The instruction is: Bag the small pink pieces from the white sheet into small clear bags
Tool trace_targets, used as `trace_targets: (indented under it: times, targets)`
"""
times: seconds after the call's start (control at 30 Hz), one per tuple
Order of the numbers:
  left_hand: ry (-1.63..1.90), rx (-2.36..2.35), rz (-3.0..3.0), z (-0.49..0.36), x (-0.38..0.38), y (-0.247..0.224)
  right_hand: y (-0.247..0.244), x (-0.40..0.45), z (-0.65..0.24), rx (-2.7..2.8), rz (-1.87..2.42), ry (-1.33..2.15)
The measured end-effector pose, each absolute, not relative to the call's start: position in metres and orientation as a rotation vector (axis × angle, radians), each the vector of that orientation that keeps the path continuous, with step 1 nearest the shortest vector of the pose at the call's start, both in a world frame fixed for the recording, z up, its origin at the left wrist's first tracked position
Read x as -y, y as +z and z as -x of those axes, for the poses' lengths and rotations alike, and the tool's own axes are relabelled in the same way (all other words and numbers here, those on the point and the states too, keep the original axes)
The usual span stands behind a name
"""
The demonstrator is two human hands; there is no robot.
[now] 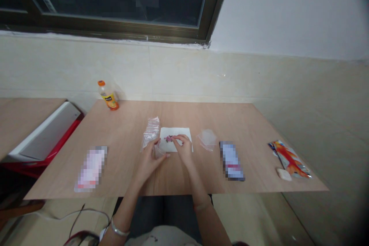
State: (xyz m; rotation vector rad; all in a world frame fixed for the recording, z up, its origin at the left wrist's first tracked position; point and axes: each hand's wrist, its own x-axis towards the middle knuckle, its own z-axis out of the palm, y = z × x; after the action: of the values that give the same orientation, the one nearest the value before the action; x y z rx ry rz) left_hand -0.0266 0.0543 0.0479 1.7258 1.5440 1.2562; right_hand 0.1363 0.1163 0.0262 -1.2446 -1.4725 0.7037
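Observation:
A white sheet of paper (180,131) lies on the table with a small heap of pink and dark pieces (168,138) on it; they are too small to name. At the sheet's left edge, my left hand (149,161) has a small clear plastic bag (158,151) between thumb and fingers. Over the sheet, my right hand (185,149) pinches at the heap's right side, with a small pink piece at its fingertips. A stack of clear plastic bags (151,128) lies just beyond my left hand. More clear bags (207,139) rest to the right of the paper.
Phones lie at left (91,169) and right (232,161) on the wooden table (184,111). An orange drink bottle (109,97) stands at the back left. A colourful packet (291,158) and a small white object (284,174) sit at the right edge.

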Motion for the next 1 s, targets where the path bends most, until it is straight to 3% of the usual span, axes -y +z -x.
trace_targets:
  times: [0.23, 0.53, 0.7, 1.0]
  targets:
    - [1.222, -1.531, -1.706, 0.028, -0.054, 0.049, -0.022, -0.137, -0.138, 1.646, 1.560, 0.557]
    - [1.183, -1.403, -1.568, 0.029, -0.059, 0.055, -0.027, -0.137, -0.136, 1.645, 1.567, 0.491]
    - [1.178, -1.284, -1.355, 0.031, -0.061, 0.062, -0.006, -0.128, -0.138, 1.445, 1.372, 0.617]
    - [1.127, -1.126, -1.124, 0.028, -0.059, 0.068, 0.073, -0.100, -0.139, 1.491, 1.070, 0.872]
